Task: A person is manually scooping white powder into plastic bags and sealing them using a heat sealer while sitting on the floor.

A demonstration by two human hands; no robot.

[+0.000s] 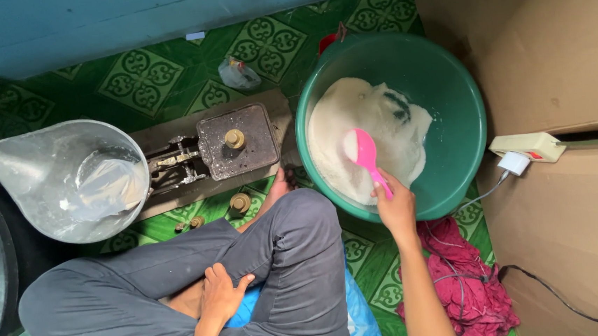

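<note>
Resting at six o'clock, one left hand (220,296) lies released on the knee. One right hand (395,207) has its grip clenched on one pink scoop (367,157), long axis pointing eleven o'clock, bowl in the white grain of one green basin (459,100).

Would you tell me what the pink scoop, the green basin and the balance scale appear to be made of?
Pink scoop: likely plastic, smooth and evenly coloured. Green basin: probably plastic too, with a glossy moulded wall. Balance scale: looks like dark, dull metal, with brass-coloured weights beside it.
</note>
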